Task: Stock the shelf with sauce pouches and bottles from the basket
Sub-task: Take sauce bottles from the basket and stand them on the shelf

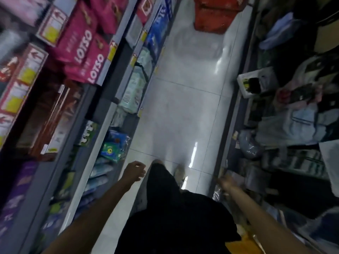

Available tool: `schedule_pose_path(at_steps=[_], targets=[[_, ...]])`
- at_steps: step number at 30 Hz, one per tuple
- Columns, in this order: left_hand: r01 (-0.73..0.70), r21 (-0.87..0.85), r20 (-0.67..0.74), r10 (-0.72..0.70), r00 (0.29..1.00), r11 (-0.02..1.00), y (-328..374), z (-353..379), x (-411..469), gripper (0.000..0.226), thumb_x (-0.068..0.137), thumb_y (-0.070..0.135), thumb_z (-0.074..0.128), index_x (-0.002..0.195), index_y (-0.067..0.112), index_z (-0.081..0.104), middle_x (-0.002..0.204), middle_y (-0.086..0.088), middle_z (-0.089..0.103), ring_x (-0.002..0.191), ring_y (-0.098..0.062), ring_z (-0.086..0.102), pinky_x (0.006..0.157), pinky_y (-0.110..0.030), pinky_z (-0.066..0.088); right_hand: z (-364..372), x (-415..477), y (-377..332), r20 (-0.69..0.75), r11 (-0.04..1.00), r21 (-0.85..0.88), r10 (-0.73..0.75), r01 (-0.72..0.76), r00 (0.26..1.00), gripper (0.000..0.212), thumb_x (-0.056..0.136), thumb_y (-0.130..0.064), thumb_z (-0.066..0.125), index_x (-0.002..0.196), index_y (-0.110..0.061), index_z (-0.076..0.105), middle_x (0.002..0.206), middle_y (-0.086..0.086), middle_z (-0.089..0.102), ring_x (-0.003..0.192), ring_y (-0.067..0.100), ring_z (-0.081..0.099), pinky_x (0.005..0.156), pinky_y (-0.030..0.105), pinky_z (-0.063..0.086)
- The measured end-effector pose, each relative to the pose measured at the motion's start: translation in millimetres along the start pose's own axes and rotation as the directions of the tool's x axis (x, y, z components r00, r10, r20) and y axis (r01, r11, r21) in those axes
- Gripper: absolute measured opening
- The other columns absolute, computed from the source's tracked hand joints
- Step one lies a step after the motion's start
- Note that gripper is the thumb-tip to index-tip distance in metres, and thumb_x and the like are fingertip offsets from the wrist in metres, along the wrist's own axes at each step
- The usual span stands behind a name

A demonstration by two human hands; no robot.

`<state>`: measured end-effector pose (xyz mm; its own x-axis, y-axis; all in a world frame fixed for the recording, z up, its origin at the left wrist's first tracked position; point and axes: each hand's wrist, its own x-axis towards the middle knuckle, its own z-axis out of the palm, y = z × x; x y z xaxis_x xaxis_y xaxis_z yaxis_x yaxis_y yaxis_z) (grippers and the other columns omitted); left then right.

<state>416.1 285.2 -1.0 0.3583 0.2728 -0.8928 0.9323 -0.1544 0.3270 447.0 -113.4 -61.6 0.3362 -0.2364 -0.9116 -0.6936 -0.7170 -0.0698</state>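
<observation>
I look down a narrow shop aisle in a blurred frame. A red basket (218,13) stands on the white tiled floor at the far end. My left hand (134,170) hangs beside my dark trousers with loosely curled fingers and holds nothing. My right hand (226,182) is smeared by motion near the right shelf's edge; whether it holds anything cannot be told. No sauce pouches or bottles can be made out.
The left shelving (102,99) carries pink LOTSO boxes (86,50), brown boxes and blue and green packets lower down. The right shelving (225,110) holds bags and wrapped goods. The tiled floor (183,107) runs between them.
</observation>
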Motion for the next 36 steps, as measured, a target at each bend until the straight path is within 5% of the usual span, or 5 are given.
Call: schedule_pose_path(at_steps=[5,13,21,26,36], targets=[[0.210,0.015,0.049,-0.211,0.976,0.978,30.2,-10.5,31.4,0.013,0.102,0.016,0.058,0.097,0.007,0.066,0.078,-0.011,0.067,0.068,-0.024,0.059,0.065,-0.027,0.043,-67.0,22.8,-115.6,0.010,0.985,-0.077,-0.153,0.153,0.988,0.038,0.100,-0.028,0.063,0.128,-0.002,0.064,0.120,0.016,0.068,0.107,0.032,0.066,0.087,0.035,0.052],[0.400,-0.018,0.120,-0.395,0.911,0.916,202.3,-34.7,135.0,0.025,0.105,0.016,0.052,0.080,0.013,0.057,0.073,-0.008,0.057,0.063,-0.020,0.050,0.058,-0.027,0.034,-209.3,71.8,-317.8,-0.096,0.938,-0.028,-0.346,0.344,0.933,0.029,0.099,-0.033,0.064,0.121,-0.015,0.068,0.107,0.007,0.071,0.106,0.028,0.067,0.086,0.032,0.050],[-0.137,0.255,0.166,0.096,0.981,0.957,542.6,-10.1,238.0,0.012,0.102,0.018,0.059,0.097,0.009,0.064,0.088,-0.016,0.072,0.070,-0.022,0.064,0.062,-0.027,0.044,-343.8,120.0,-361.8,-0.133,0.989,0.099,-0.099,0.113,0.986,0.027,0.102,-0.024,0.057,0.107,0.000,0.068,0.111,0.019,0.067,0.108,0.034,0.063,0.089,0.037,0.047],[-0.316,0.184,0.160,0.289,0.944,0.931,757.7,29.6,286.2,0.009,0.101,0.019,0.061,0.101,0.012,0.067,0.084,-0.009,0.072,0.074,-0.024,0.067,0.069,-0.030,0.050,-419.7,163.9,-379.0,-0.063,0.999,0.031,0.025,-0.023,0.998,0.041,0.104,-0.020,0.052,0.065,-0.022,0.038,0.095,0.009,0.052,0.090,0.025,0.053,0.070,0.028,0.033],[-0.272,0.310,0.225,0.207,0.952,0.911,946.0,54.5,355.6,0.012,0.103,0.018,0.058,0.097,0.011,0.065,0.084,-0.015,0.071,0.071,-0.025,0.065,0.066,-0.029,0.046,-624.9,275.7,-545.5,-0.043,0.999,0.033,-0.029,0.030,0.999,0.012,0.105,-0.024,0.049,0.110,-0.020,0.059,0.117,0.017,0.062,0.102,0.026,0.055,0.090,0.032,0.041]])
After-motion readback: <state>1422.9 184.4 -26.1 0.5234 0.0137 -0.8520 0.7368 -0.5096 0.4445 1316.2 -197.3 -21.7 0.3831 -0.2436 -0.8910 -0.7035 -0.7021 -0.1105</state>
